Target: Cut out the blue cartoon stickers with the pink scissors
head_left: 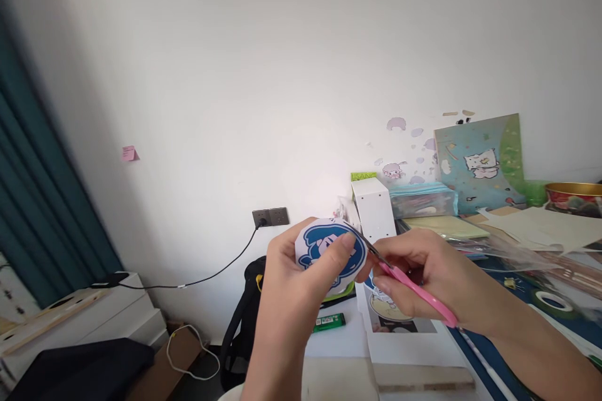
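Head view — forward, toward wall (226, 88)

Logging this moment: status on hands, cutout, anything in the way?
Left hand pinches cutout. Right hand holds scissors at cutout's edge. Nothing seen in the way, but left thumb near blades.

Your left fingers (332, 260) hold the round white-and-blue paper cutout (310, 250); the pink-handled scissors (418, 292), in your right fingers (395, 247), sit at its right edge. On the light table (341, 348) lies the green rectangular packet (332, 322), left of the white printed paper sheet (414, 348). Behind, the clear plastic pouch (418, 205) stands before the blue-green rectangular board (454, 169). Left of the table is the black backpack (237, 341).
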### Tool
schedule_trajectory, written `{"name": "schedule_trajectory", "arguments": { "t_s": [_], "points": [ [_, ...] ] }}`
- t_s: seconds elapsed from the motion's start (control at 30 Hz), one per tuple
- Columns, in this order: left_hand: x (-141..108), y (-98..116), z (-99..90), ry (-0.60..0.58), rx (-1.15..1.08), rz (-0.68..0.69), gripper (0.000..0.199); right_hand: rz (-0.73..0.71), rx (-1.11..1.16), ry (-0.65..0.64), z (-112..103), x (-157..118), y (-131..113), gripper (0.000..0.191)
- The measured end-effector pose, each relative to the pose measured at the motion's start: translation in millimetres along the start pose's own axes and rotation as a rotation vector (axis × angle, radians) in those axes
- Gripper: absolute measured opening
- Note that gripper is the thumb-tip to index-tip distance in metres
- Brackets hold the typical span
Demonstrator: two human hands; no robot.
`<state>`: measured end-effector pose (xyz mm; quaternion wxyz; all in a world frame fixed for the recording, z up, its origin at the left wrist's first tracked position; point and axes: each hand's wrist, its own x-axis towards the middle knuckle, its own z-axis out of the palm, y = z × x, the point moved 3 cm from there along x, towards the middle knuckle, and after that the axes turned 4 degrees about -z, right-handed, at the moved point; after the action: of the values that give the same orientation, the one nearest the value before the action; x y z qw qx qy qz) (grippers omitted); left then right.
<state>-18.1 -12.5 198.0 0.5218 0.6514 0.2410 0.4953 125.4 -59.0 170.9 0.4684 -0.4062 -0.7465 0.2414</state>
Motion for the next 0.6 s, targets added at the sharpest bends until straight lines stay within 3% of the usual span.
{"name": "schedule_trajectory", "arguments": {
  "t_s": [0.17,0.6],
  "points": [
    [1.1,3.3,3.1,-0.064,-0.058,0.021,0.026,0.017,0.039,-0.019,-0.3,-1.7,-1.2,0.009],
    [2.0,3.2,-2.8,-0.055,0.011,-0.005,0.023,0.001,-0.056,0.006,-2.4,-4.5,2.3,0.010]
  ]
}}
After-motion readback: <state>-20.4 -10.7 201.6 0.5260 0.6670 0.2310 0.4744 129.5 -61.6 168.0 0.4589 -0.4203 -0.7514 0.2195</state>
